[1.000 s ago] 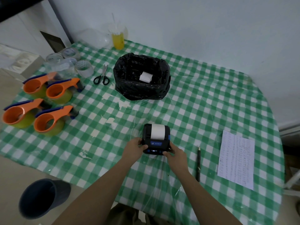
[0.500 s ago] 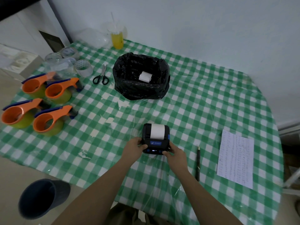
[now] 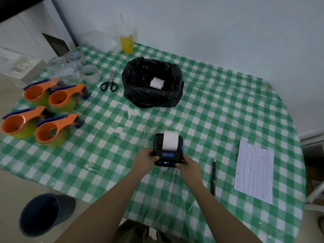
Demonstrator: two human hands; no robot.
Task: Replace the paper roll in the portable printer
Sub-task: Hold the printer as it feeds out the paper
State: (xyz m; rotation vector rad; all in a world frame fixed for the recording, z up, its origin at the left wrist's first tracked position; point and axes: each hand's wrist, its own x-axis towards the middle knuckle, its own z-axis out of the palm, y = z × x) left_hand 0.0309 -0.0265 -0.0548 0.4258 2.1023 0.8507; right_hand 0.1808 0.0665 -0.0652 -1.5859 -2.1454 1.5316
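A small black portable printer (image 3: 167, 156) with blue buttons rests on the green checked table. A strip of white paper (image 3: 170, 140) lies over its top, running away from me. My left hand (image 3: 146, 159) grips the printer's left side, thumb on its front face. My right hand (image 3: 190, 168) holds the right front corner. A second white paper roll (image 3: 157, 83) lies inside a box lined with a black bag (image 3: 152, 95) farther back on the table.
Several orange tape dispensers (image 3: 43, 111) and tape rolls (image 3: 90, 73) sit at the left, black scissors (image 3: 109, 82) beside them. A yellow drink cup (image 3: 126, 42) stands at the back. A pen (image 3: 213, 176) and a printed sheet (image 3: 254, 171) lie to the right. A dark bin (image 3: 43, 213) is on the floor.
The paper strip on top of the printer looks a little longer than a second ago. Both hands stay on the printer in the same place.
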